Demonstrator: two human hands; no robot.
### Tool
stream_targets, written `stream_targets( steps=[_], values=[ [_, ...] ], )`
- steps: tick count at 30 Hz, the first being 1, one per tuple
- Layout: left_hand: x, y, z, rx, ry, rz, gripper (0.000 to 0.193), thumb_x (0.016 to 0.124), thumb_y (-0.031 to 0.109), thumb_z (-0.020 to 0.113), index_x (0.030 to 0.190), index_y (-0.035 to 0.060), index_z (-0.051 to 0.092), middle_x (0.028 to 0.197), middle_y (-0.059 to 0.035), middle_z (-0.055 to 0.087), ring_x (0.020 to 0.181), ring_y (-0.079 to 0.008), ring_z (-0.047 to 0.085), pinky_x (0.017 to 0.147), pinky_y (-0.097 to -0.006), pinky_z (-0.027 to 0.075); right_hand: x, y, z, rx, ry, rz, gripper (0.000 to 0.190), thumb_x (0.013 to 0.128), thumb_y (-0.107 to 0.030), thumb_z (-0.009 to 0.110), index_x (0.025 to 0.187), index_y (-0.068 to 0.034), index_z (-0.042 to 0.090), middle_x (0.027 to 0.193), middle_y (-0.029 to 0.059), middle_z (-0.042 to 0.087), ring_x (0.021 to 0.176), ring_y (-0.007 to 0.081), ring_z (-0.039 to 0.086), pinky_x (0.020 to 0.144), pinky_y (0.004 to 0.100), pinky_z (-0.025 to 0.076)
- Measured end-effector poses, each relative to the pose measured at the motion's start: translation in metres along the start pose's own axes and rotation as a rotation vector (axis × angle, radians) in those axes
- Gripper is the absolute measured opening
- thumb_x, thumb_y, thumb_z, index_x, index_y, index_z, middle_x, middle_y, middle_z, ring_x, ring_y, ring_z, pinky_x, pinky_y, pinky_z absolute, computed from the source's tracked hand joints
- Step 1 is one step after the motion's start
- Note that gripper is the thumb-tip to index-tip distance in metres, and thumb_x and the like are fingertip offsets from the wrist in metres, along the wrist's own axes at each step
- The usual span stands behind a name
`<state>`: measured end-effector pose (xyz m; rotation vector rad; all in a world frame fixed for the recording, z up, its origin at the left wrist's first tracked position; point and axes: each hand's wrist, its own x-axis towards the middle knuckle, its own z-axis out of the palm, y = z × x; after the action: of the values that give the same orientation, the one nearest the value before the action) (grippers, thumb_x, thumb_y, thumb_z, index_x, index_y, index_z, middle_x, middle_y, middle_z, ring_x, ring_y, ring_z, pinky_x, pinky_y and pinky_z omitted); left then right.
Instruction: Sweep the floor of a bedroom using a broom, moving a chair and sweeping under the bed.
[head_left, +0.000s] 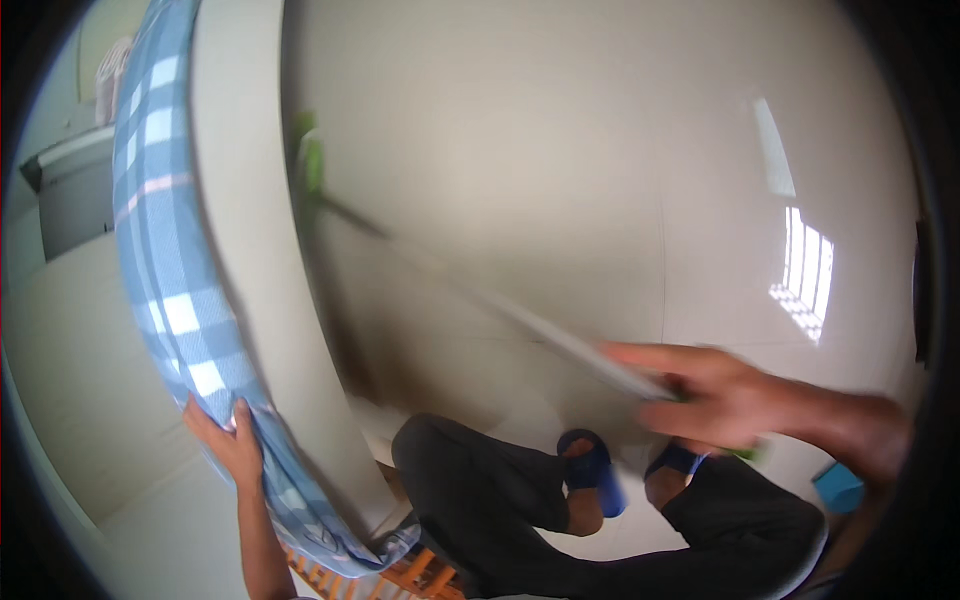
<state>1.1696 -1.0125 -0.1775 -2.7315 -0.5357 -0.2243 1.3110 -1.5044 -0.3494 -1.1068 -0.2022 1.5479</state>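
My right hand (709, 397) is wrapped around a long, pale pole (555, 330), blurred by motion. The pole slants up and left to a green head (312, 161), which lies low against the foot of a white panel (247, 150). Whether it is a broom or a mop I cannot tell, as the head is blurred and partly hidden by the panel. At the lower left, my left hand (229, 439) grips the blue and white checked cloth (169, 247) along the panel's upper edge, thumb on one side and fingers on the other.
Glossy pale floor tiles (525, 150) spread beyond the panel and reflect a barred window. My bent legs (487, 480) and blue slippers (592, 472) are close below. A teal object (838, 487) stands at right; orange slats (424, 574) show beneath the cloth. A grey box-like object (79, 195) is far left.
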Motion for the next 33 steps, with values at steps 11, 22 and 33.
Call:
stream_targets(
  steps=[11,22,33],
  values=[
    [0.005,-0.014,-0.016,-0.084,0.061,0.051,0.063,0.079,0.011,0.065,0.133,-0.004,0.035,0.123,-0.0211,0.039,0.118,-0.0368,0.037,0.103,-0.0417,0.026,-0.093,-0.151,0.054,-0.161,0.416,0.335,0.054,0.088,-0.003,0.053,0.14,-0.004,0.038,0.066,0.0084,0.061,0.043,0.0102,0.055,0.039,0.0251,0.043],
    [0.006,0.002,0.004,-0.251,0.113,-0.058,0.075,0.068,0.009,0.068,0.135,-0.0007,0.035,0.122,-0.0226,0.04,0.114,-0.0405,0.039,0.099,-0.0455,0.03,0.308,-0.127,0.065,-0.968,0.619,-0.211,0.022,0.084,-0.011,0.047,0.095,0.002,0.061,0.1,0.0187,0.064,0.098,0.0351,0.061,0.082,0.0437,0.05],
    [-0.004,-0.023,-0.009,-0.229,0.117,-0.119,0.079,0.066,0.012,0.072,0.135,-0.0002,0.036,0.121,-0.022,0.04,0.114,-0.0392,0.039,0.1,-0.0465,0.03,-0.099,-0.08,0.032,-0.978,0.523,-0.143,0.053,0.079,-0.016,0.071,0.127,0.0,0.051,0.091,0.0194,0.065,0.08,0.0192,0.062,0.072,0.0352,0.05]
  ],
)
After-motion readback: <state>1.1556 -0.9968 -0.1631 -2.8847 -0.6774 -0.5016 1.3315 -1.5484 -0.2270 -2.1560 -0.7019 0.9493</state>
